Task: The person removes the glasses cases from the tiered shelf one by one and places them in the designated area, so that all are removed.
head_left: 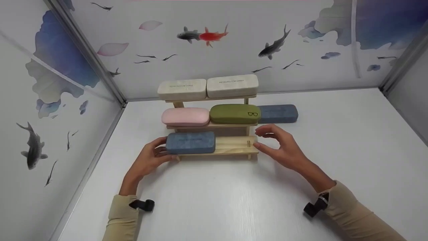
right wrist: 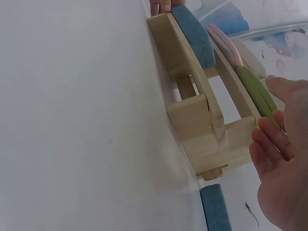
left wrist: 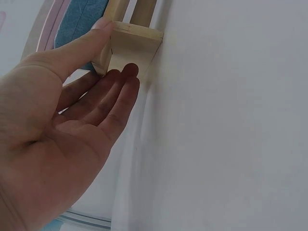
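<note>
A three-tier wooden display stand (head_left: pixel 234 151) carries several eyeglass cases. My left hand (head_left: pixel 148 157) holds the left end of its lowest shelf, beside a blue eyeglass case (head_left: pixel 190 142) lying there. In the left wrist view, the thumb (left wrist: pixel 89 41) rests at the front slat and the other fingers reach past the shelf's end. My right hand (head_left: pixel 282 146) is off the stand's right end, thumb and fingers spread with nothing between them. The middle tier bears a pink case (head_left: pixel 185 116) and a green case (head_left: pixel 235 113) with a glasses print.
Two cream cases (head_left: pixel 182 89) sit side by side on the top tier. Another blue case (head_left: pixel 279 113) lies on the white table (head_left: pixel 214 201) behind the stand's right end. White wall panels (head_left: pixel 234 63) with painted fish enclose the back and sides.
</note>
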